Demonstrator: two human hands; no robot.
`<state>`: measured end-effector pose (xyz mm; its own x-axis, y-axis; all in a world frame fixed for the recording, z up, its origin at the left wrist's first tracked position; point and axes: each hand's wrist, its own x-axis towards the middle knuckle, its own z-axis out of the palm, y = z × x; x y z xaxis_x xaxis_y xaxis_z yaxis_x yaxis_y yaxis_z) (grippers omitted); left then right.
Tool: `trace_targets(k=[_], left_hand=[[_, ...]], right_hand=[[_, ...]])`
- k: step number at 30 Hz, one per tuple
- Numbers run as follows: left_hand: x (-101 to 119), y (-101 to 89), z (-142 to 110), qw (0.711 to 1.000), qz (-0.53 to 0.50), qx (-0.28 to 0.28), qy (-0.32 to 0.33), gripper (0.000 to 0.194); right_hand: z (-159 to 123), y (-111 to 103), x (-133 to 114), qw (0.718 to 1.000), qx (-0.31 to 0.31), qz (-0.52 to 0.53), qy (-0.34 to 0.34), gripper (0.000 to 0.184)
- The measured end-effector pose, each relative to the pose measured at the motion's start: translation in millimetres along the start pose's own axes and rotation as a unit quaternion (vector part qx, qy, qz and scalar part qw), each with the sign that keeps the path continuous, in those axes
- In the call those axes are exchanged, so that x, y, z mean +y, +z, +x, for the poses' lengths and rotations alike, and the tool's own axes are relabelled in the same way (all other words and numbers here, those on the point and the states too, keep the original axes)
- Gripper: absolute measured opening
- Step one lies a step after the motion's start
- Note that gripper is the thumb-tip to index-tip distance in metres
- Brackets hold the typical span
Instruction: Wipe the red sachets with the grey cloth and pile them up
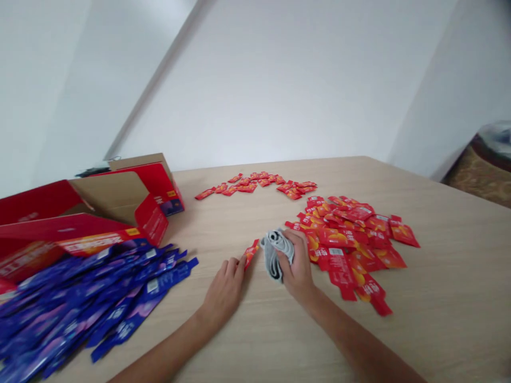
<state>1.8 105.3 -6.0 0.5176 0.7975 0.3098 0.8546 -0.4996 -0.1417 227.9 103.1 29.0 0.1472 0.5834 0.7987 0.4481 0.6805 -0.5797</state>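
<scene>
My left hand (225, 284) rests on the table, its fingers closed on a small red and orange sachet (250, 254) that lies against the tabletop. Just to the right, my right hand (298, 264) grips a folded grey cloth (275, 252), rolled into a thick bundle. The cloth is close to the sachet's right side, slightly apart from it. Beyond my right hand spreads a heap of similar red sachets (343, 234). Left of my left hand lies a pile of long blue packets (131, 298).
Open red cardboard boxes (154, 218) stand at the left, behind the blue packets. More red sachets (247, 183) form a loose arc near the far side of the wooden table (255, 340). A white wall (287, 80) rises behind. A brown patterned object (479, 167) stands at the far right.
</scene>
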Motion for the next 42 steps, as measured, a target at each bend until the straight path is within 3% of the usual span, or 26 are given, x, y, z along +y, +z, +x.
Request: trace_targets(k=[3, 5, 8, 12, 16, 20, 25, 30, 33, 36, 39, 42], left_hand=[[12, -17.3, -51, 1.0, 0.02, -0.02, -0.005, 0.064], [21, -27.2, -70, 0.999, 0.029, -0.038, -0.006, 0.061], [32, -42.6, -83, 0.997, 0.024, -0.067, -0.002, 0.042], [36, -64.1, -93, 0.996, -0.017, -0.063, 0.063, 0.066], [28, -78.1, -104, 0.991, -0.025, -0.046, 0.127, 0.07], [21, -76.7, -110, 0.987, -0.027, -0.036, 0.156, 0.065], [19, -59.9, -115, 0.981, -0.031, 0.007, 0.192, 0.058], [21, -48.8, -116, 0.981, -0.055, 0.041, 0.181, 0.058], [23, -49.5, -118, 0.982, -0.07, 0.042, 0.173, 0.059], [22, -52.5, -120, 0.982, -0.086, -0.007, 0.167, 0.065], [20, -54.5, -120, 0.98, -0.086, -0.003, 0.177, 0.077], [17, -54.2, -119, 0.979, -0.081, 0.031, 0.187, 0.086]], right_hand=[[-3, 0, 0, 1.0, -0.024, -0.008, -0.005, 0.033], [-6, 1, 0, 0.999, -0.043, -0.014, -0.005, 0.033], [-10, 3, 1, 0.997, -0.074, -0.025, -0.014, 0.032], [-13, 5, 7, 0.993, -0.113, -0.043, -0.016, 0.032], [-14, 8, 13, 0.987, -0.152, -0.057, -0.001, 0.032], [-16, 10, 18, 0.974, -0.216, -0.066, 0.009, 0.031], [-13, 9, 19, 0.956, -0.281, -0.082, 0.019, 0.033], [-11, 11, -5, 0.938, -0.336, -0.088, -0.006, 0.034], [-23, 22, -30, 0.901, -0.428, -0.059, -0.037, 0.036], [-39, 37, -46, 0.855, -0.513, -0.049, -0.061, 0.032], [-41, 49, -39, 0.84, -0.535, -0.07, -0.056, 0.033], [-23, 60, -17, 0.839, -0.53, -0.117, -0.039, 0.034]])
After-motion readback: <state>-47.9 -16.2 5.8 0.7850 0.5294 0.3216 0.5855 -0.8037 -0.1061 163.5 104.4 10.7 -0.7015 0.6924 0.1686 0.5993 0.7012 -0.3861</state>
